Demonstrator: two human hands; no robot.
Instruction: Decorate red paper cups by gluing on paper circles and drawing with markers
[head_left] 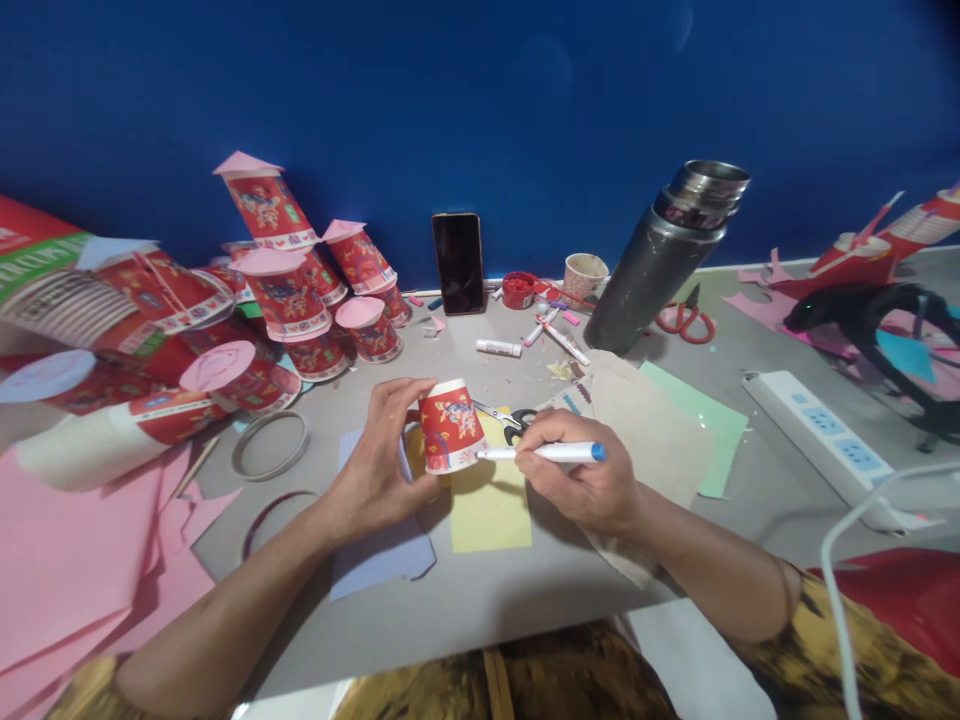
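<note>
My left hand (382,465) grips a red patterned paper cup (453,428) by its left side, upside down and slightly tilted. In my right hand (581,470) is a white marker (555,453) with a blue end on the right; its left tip is at the cup's lower right edge. Below the cup lie a yellow paper (491,515) and a pale blue paper (379,560). Black-handled scissors (511,428) rest behind the marker, partly hidden by my right hand.
Stacked red cups (289,295) with pink tops and pink sheets (75,560) occupy the left. A phone (458,262) leans on the blue wall. Rightward are a tall flask (652,265), red scissors (686,320), green paper (697,420) and a power strip (825,440).
</note>
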